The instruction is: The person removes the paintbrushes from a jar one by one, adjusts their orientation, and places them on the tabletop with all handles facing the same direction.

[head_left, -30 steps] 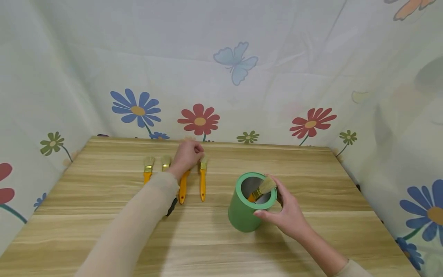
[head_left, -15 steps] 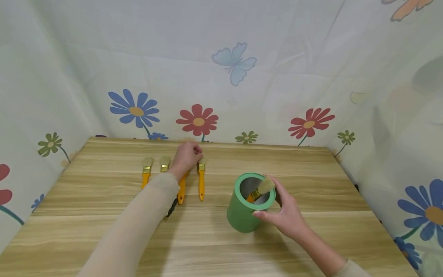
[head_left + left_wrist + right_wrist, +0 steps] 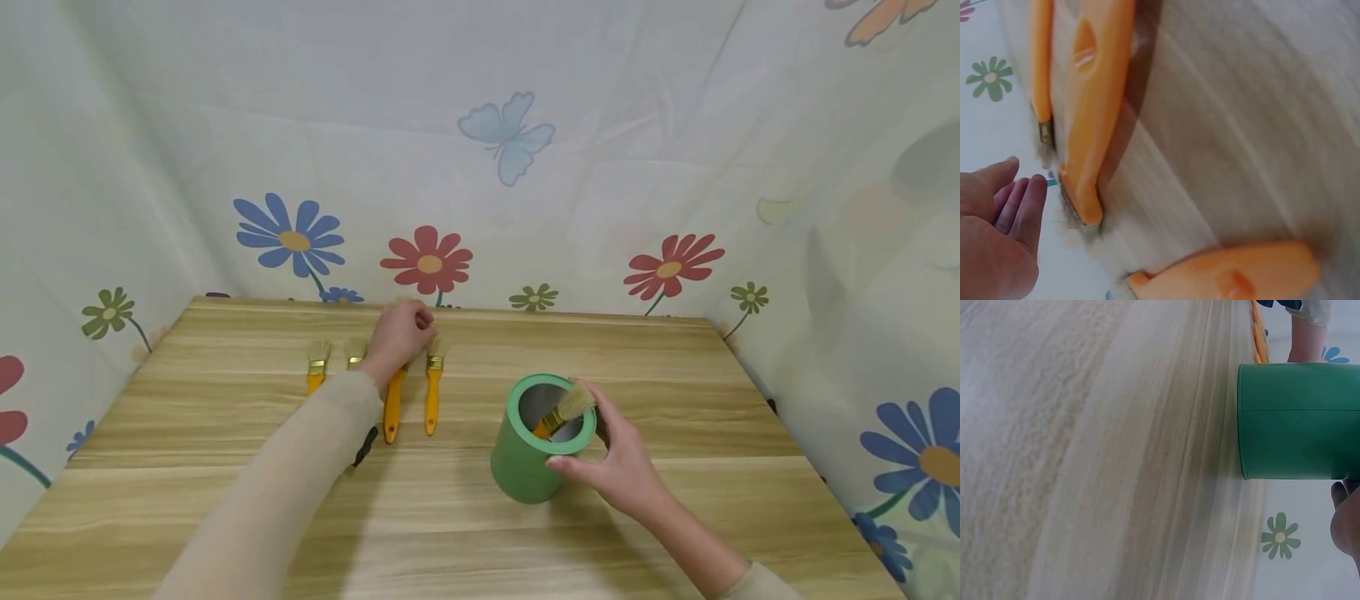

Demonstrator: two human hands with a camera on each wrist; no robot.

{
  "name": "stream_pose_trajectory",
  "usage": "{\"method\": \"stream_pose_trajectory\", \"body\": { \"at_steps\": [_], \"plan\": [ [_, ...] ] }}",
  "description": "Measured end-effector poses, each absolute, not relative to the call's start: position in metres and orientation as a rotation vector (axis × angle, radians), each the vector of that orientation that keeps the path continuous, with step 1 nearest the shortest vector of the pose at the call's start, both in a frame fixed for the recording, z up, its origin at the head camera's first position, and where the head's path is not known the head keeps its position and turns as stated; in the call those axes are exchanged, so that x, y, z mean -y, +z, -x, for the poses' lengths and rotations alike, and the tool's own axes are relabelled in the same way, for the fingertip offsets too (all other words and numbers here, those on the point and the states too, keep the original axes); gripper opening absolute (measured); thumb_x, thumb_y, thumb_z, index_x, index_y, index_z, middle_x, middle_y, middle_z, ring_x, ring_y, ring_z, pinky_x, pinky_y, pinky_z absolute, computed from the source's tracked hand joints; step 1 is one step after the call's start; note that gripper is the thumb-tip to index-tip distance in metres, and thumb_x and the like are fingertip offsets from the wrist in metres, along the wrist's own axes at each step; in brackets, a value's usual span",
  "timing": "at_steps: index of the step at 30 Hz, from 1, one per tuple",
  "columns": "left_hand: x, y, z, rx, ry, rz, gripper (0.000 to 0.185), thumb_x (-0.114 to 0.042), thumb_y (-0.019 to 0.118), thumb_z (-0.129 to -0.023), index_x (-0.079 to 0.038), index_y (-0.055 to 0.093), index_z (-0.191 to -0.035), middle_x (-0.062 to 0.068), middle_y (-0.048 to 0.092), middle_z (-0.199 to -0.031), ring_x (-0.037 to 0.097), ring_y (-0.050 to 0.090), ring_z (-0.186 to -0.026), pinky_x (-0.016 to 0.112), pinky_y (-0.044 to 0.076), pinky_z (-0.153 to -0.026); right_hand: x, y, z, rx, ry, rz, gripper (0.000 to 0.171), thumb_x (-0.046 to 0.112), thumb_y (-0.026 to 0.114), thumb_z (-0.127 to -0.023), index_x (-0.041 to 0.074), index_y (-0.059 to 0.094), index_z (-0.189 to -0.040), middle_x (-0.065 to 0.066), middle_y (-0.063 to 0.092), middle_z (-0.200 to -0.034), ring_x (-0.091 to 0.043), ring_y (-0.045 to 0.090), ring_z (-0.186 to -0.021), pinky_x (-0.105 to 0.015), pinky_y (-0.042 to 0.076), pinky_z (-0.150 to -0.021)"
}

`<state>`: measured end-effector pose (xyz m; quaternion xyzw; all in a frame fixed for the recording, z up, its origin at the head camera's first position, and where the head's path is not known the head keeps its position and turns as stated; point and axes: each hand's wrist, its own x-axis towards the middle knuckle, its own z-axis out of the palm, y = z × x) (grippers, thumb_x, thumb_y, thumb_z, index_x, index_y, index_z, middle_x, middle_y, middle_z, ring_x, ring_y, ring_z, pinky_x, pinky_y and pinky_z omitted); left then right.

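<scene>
My right hand [image 3: 626, 454] grips a green can [image 3: 517, 467] near its rim, thumb in front and fingers behind. The can stands upright; a paintbrush [image 3: 562, 412] sits in it, bristles up. My left hand [image 3: 401, 337] is at the bristle end of the rightmost loose paintbrush [image 3: 432, 392], its curled fingertips pinching the bristle tips; the contact itself is partly hidden. Under that wrist lies a second orange paintbrush [image 3: 393, 408]. In the left wrist view, the left hand [image 3: 1007, 231] is beside the bristles, and in the right wrist view the green can [image 3: 1304, 422] stands beside my fingers.
Further left lie two paintbrushes, one [image 3: 356, 354] partly behind my sleeve and another [image 3: 317, 367] beyond it. The wooden tabletop [image 3: 637, 358] ends at a flowered cloth [image 3: 570, 225] at the back and sides. A dark band [image 3: 365, 447] shows below my left sleeve.
My left hand has shifted slightly left, and the rightmost paintbrush has moved slightly left with it, its handle end swinging a little. My right hand and the can hold still.
</scene>
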<state>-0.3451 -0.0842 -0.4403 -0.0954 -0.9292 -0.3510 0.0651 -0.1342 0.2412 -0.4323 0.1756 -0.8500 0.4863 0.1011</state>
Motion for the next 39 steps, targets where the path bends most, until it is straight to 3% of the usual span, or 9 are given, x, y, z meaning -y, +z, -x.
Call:
{"method": "stream_pose_trajectory", "body": {
  "at_steps": [8, 19, 32, 36, 39],
  "plan": [
    [0.078, -0.415, 0.336, 2.805, -1.201, 0.397, 0.028, -0.022, 0.081, -0.098, -0.005, 0.072, -0.118, 0.008, 0.074, -0.110, 0.026, 0.070, -0.101, 0.039, 0.062, -0.094, -0.241, -0.433, 0.134, 2.514, 1.433, -0.512, 0.099, 0.016, 0.097, -0.079, 0.016, 0.043, -0.162, -0.004, 0.062, -0.147, -0.019, 0.060, -0.134, -0.021, 0.045, -0.111],
    [0.058, -0.363, 0.307, 2.677, -1.250, 0.837, 0.038, -0.029, 0.088, -0.092, -0.011, 0.075, -0.123, 0.003, 0.077, -0.113, 0.019, 0.073, -0.104, 0.039, 0.061, -0.098, -0.240, -0.433, 0.134, 2.524, 1.426, -0.503, 0.099, 0.017, 0.096, -0.080, 0.016, 0.042, -0.163, -0.005, 0.061, -0.150, -0.021, 0.059, -0.136, -0.022, 0.043, -0.112],
    [0.025, -0.333, 0.253, 2.604, -1.358, 1.213, 0.044, -0.021, 0.091, -0.089, -0.006, 0.074, -0.126, 0.004, 0.076, -0.118, 0.020, 0.074, -0.110, 0.028, 0.063, -0.090, -0.240, -0.434, 0.134, 2.532, 1.449, -0.508, 0.101, 0.016, 0.095, -0.082, 0.015, 0.038, -0.165, -0.007, 0.057, -0.154, -0.029, 0.056, -0.140, -0.057, 0.044, -0.115],
    [0.017, -0.332, 0.239, 2.600, -1.327, 1.266, 0.046, -0.023, 0.092, -0.087, -0.007, 0.074, -0.126, 0.003, 0.076, -0.118, 0.017, 0.074, -0.110, 0.026, 0.061, -0.093, -0.240, -0.434, 0.133, 2.530, 1.455, -0.504, 0.099, 0.017, 0.094, -0.083, 0.015, 0.038, -0.165, -0.008, 0.057, -0.155, -0.029, 0.055, -0.140, -0.056, 0.044, -0.115],
    [0.011, -0.334, 0.230, 2.608, -1.299, 1.290, 0.047, -0.023, 0.093, -0.087, -0.008, 0.074, -0.127, 0.002, 0.076, -0.118, 0.014, 0.073, -0.109, 0.026, 0.061, -0.095, -0.239, -0.434, 0.133, 2.528, 1.451, -0.498, 0.098, 0.016, 0.094, -0.083, 0.016, 0.039, -0.165, -0.007, 0.057, -0.154, -0.027, 0.055, -0.140, -0.047, 0.045, -0.116]
  ]
}}
